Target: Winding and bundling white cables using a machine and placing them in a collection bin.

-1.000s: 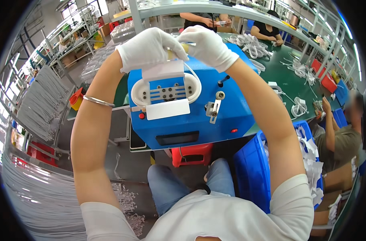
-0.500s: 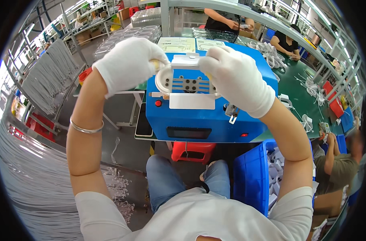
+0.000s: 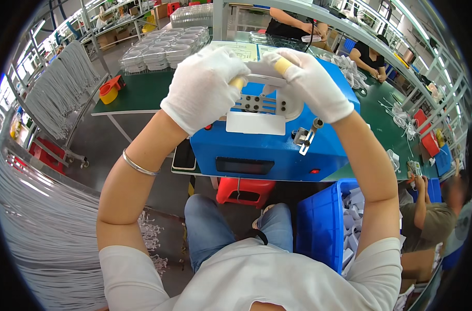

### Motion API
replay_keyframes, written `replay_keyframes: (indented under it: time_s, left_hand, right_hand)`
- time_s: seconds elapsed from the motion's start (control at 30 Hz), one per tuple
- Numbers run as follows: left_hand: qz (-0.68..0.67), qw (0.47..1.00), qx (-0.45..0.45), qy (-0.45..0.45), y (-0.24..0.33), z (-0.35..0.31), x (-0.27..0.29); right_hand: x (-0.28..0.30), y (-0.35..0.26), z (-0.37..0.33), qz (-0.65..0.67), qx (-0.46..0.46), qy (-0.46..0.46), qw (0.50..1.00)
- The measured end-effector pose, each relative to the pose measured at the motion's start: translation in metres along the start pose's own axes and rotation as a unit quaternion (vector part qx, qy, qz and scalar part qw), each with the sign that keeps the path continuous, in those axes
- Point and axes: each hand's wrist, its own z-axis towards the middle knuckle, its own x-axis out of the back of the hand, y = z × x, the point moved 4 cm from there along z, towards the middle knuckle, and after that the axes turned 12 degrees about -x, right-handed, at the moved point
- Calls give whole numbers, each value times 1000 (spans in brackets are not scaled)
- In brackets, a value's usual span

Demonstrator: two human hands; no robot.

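Both my hands wear white gloves with yellow coverings on the thumbs. My left hand (image 3: 205, 88) is closed over the back left of a blue machine (image 3: 246, 155), fingers curled inward. Opposite it, my right hand (image 3: 314, 85) is closed too, above the machine's back right. A pale white strip or part (image 3: 261, 67) spans the gap between them; its kind is hard to make out and its ends go behind the fingers. Below the hands sit a slotted metal plate (image 3: 257, 103) and a white flat panel (image 3: 255, 124). A metal bracket (image 3: 305, 137) stands at the machine's right.
A blue bin (image 3: 319, 223) of white plastic pieces stands by my right arm. Stacked clear trays (image 3: 163, 49) and a tape dispenser (image 3: 110, 90) are on the green table at left. Bundled white cables (image 3: 49, 233) hang at lower left. Co-workers (image 3: 371, 57) sit beyond the machine and at right.
My left hand has moved right and slightly down, closer to my right hand. The right hand has turned, showing its yellow thumb covering. The view has shifted slightly.
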Motion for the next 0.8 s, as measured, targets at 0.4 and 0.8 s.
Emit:
replay_keyframes:
  time_s: [0.4, 0.8]
  left_hand:
    - [-115, 977, 130, -123, -10, 3, -10]
    - [-114, 977, 146, -101, -9, 0, -8]
  right_hand:
    - [-10, -23, -19, -269, 239, 111, 926]
    - [-25, -31, -30, -501, 338, 199, 772]
